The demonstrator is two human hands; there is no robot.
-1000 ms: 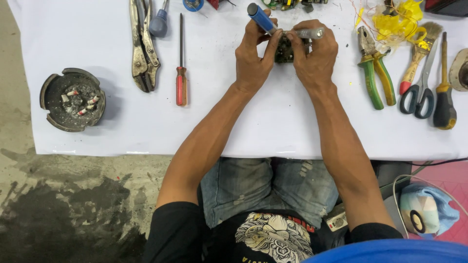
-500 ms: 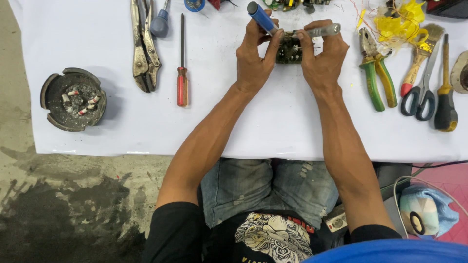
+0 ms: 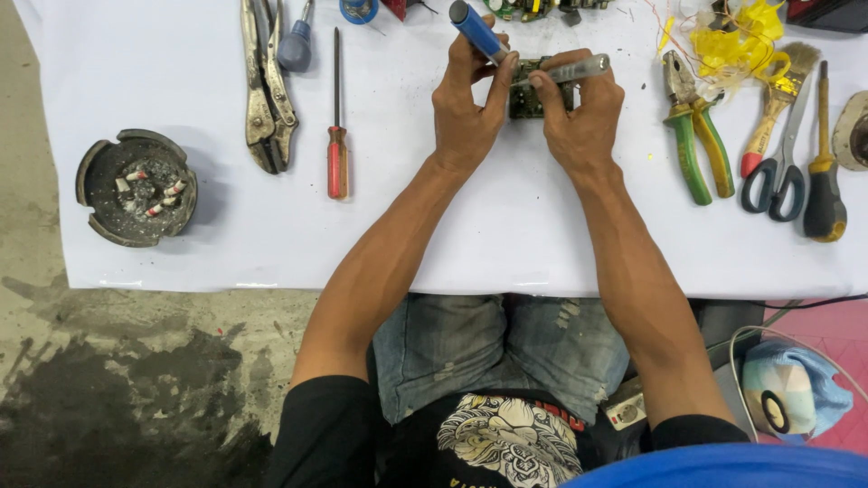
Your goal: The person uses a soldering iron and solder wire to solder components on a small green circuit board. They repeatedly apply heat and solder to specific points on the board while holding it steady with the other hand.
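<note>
My left hand (image 3: 466,113) grips a blue-handled tool (image 3: 476,29) whose tip points down at a small dark green circuit board (image 3: 523,98). My right hand (image 3: 586,122) holds a slim silver tool (image 3: 576,68) that lies sideways across the board's top edge. Its fingers also steady the board from the right. The board rests on the white table sheet (image 3: 506,226) between both hands, partly hidden by fingers.
Left of the hands lie locking pliers (image 3: 265,99), a red-handled screwdriver (image 3: 336,149) and a dark ashtray (image 3: 136,187). On the right are green-handled pliers (image 3: 698,136), a brush (image 3: 776,101), scissors (image 3: 776,176), a yellow-black screwdriver (image 3: 823,181) and yellow wire scraps (image 3: 734,41).
The silver tool in my right hand has swung out to lie sideways over the board. My left hand with the blue-handled tool has barely moved.
</note>
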